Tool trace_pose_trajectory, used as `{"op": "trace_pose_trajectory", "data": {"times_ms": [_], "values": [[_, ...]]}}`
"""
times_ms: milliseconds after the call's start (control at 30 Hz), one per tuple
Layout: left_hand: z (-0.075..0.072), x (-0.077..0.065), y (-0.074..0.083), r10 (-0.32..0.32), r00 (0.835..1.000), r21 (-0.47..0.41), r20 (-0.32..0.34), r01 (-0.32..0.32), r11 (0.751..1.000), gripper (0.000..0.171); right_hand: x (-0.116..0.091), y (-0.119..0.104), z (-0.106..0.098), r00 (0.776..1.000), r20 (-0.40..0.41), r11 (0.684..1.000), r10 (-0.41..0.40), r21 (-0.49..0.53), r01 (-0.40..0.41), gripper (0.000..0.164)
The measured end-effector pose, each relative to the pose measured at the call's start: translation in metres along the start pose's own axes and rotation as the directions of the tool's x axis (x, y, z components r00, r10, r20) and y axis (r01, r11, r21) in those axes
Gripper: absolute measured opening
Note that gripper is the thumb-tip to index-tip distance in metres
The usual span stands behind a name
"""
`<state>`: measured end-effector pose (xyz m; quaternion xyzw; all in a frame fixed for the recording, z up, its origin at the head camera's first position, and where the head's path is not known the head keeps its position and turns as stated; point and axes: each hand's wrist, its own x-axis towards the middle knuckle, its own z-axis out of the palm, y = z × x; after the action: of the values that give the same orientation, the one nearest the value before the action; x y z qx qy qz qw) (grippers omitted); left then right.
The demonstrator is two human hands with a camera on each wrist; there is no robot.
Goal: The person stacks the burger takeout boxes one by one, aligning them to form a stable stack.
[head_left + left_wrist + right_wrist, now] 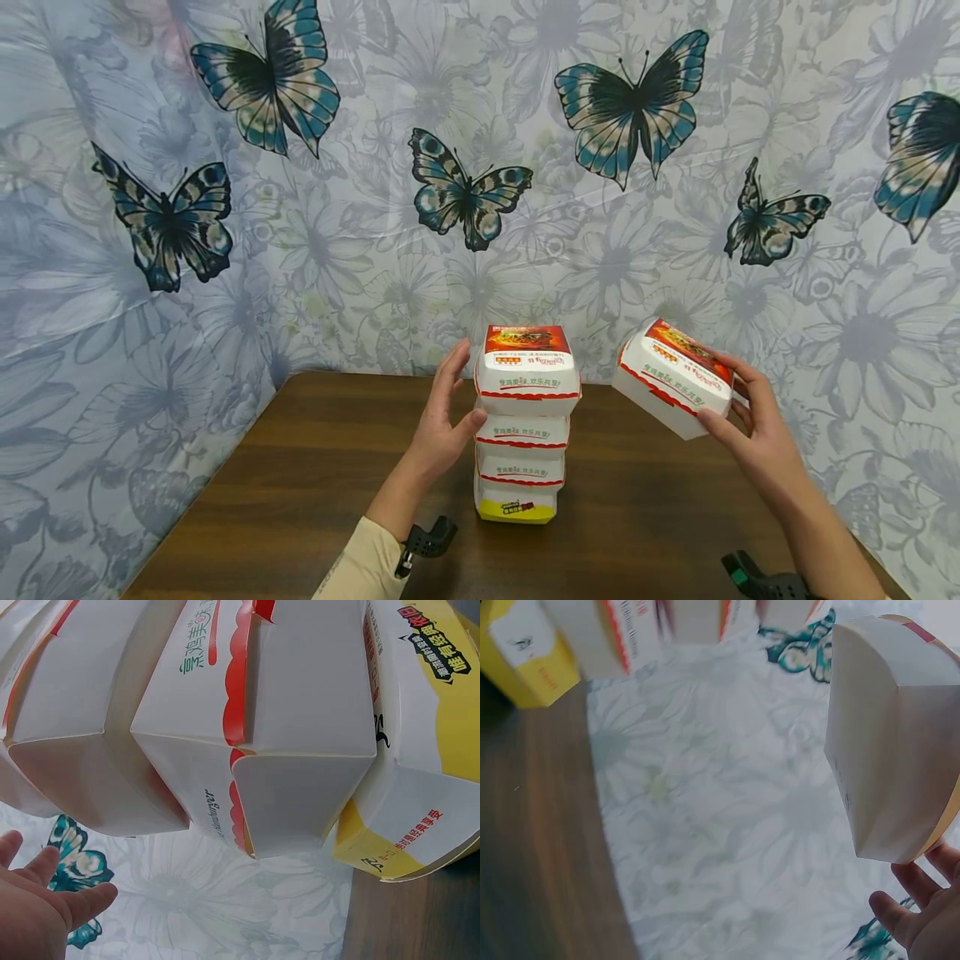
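Observation:
A stack of several white cardboard burger boxes (522,454) stands on the table, slightly uneven from layer to layer. Its top box (527,367) has a red burger picture on the lid, while the lowest box (517,505) shows a yellow band. My left hand (442,421) is beside the upper left of the stack, fingers extended and thumb near the top box's side. To the right, my right hand (757,429) grips another burger box (670,383) by its right end, holding it tilted in the air. The right wrist view shows fingers (911,889) at that box's lower edge.
The brown wooden table (330,450) runs back to a cloth backdrop (360,275) printed with flowers and butterflies. Dark devices are strapped to both wrists, the left one (431,540) close to the stack's base.

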<state>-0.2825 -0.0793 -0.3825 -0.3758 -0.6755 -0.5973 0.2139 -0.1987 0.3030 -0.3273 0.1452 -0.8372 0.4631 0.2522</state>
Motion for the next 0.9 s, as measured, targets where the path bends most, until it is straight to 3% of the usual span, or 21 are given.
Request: {"op": "trace_pose_trajectory", "data": {"times_ms": [200, 500, 633, 767, 900], "values": [[0.001, 0.0, 0.0, -0.009, 1.0, -0.006, 0.002, 0.009, 1.0, 0.081, 0.016, -0.023, 0.004, 0.997, -0.031, 0.997, -0.075, -0.001, 0.075, 0.076], [0.001, 0.0, 0.002, -0.009, 1.0, 0.001, 0.0, 0.009, 1.0, 0.084, 0.027, -0.047, 0.01, 0.994, -0.004, 0.994, -0.105, 0.036, 0.105, 0.071], [0.002, 0.0, 0.002, -0.005, 1.0, 0.007, 0.004, 0.005, 1.0, 0.083, 0.032, -0.055, 0.012, 0.991, 0.008, 0.977, -0.13, 0.174, 0.127, 0.068], [0.002, 0.0, 0.003, -0.006, 1.0, 0.009, 0.0, 0.006, 1.0, 0.081, 0.041, -0.065, 0.016, 0.984, 0.031, 0.933, -0.178, 0.323, 0.159, 0.066], [0.001, 0.0, 0.005, -0.013, 1.0, 0.004, -0.005, 0.014, 1.0, 0.08, 0.05, -0.078, 0.024, 0.98, 0.049, 0.916, -0.194, 0.365, 0.164, 0.065]]}}
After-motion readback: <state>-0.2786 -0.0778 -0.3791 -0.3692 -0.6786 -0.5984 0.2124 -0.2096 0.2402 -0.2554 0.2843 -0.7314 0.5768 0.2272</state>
